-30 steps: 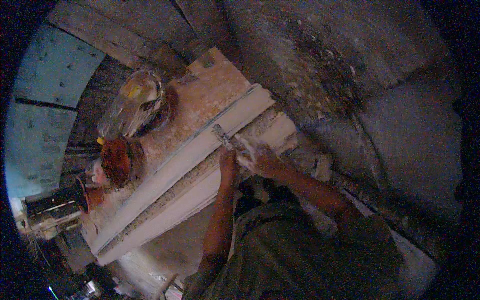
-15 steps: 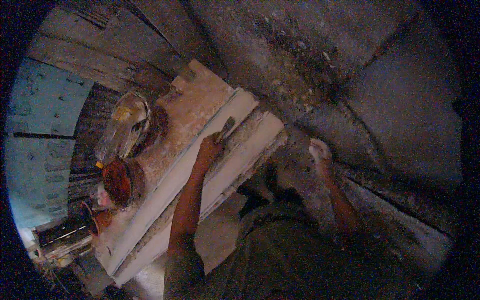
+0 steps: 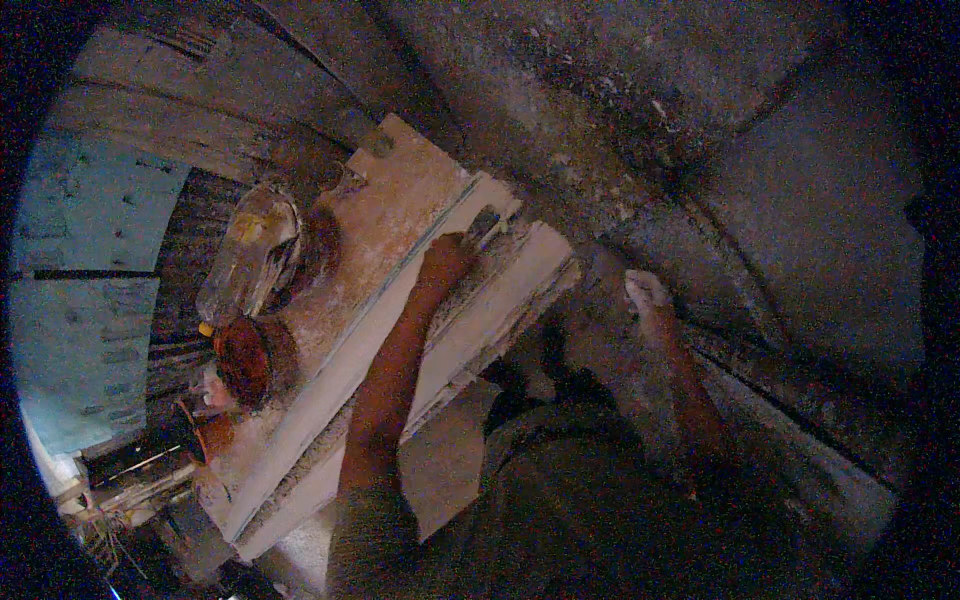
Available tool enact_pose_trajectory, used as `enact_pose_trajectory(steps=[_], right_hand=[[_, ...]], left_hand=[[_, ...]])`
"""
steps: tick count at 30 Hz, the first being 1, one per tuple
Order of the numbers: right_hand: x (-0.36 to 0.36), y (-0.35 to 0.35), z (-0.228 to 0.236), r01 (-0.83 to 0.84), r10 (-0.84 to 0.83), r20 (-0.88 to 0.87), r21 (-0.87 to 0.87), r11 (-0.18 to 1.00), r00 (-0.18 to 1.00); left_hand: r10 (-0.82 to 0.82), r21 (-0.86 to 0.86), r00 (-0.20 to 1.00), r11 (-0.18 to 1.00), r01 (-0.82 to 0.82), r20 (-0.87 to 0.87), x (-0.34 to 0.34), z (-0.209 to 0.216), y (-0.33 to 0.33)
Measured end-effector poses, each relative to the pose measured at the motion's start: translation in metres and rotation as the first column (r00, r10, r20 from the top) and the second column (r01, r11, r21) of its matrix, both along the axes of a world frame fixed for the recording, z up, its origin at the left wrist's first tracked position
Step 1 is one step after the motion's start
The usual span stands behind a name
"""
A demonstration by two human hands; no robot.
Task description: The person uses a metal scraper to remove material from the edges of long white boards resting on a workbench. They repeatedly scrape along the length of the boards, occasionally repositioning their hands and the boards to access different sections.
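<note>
One small flat tool sits over the upper end of a long pale strip, our left hand curled round it. We judge it light and stiff, best held at the end our grip hides. Our whitened right hand hangs apart, bent; in this gloom we cannot tell whether it holds anything.

Off-white long strip at centre (a thin bluish line edges it); mottled orange-brown tabletop; rust-red pot centre-left; pale blue wall panel far left.
</note>
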State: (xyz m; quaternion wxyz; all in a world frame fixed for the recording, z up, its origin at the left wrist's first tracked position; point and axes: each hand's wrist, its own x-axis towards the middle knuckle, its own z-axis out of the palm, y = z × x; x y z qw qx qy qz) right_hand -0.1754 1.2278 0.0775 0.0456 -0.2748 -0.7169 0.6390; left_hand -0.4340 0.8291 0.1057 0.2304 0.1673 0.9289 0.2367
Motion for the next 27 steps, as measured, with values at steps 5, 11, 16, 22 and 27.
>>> enact_pose_trajectory(steps=[5, 11, 16, 22, 27], right_hand=[[0.006, -0.007, -0.002, 0.021, -0.021, -0.006, -0.019, 1.0, 1.0], [0.021, -0.017, -0.007, 0.017, -0.016, 0.02, -0.046, 0.999, 1.0], [0.012, -0.021, -0.003, -0.024, 0.021, -0.029, -0.091, 0.996, 0.999], [-0.067, -0.057, 0.05, -0.542, 0.519, 0.416, -0.072, 0.837, 0.747], [-0.162, -0.169, 0.047, -0.712, 0.683, 0.222, 0.338, 0.616, 0.696]], left_hand=[[0.139, -0.028, 0.99, 0.99, -0.139, 0.002, 0.06, -0.016, -0.056], [-0.096, 0.08, 0.967, 0.99, 0.118, -0.237, -0.028, -0.049, 0.055], [0.132, 0.222, 0.991, 0.965, -0.137, 0.036, 0.046, -0.009, -0.057], [0.461, 0.194, 0.848, 0.836, -0.514, 0.261, 0.149, 0.029, -0.137], [0.571, 0.223, 0.794, 0.763, -0.607, 0.21, 0.184, 0.031, -0.1]])
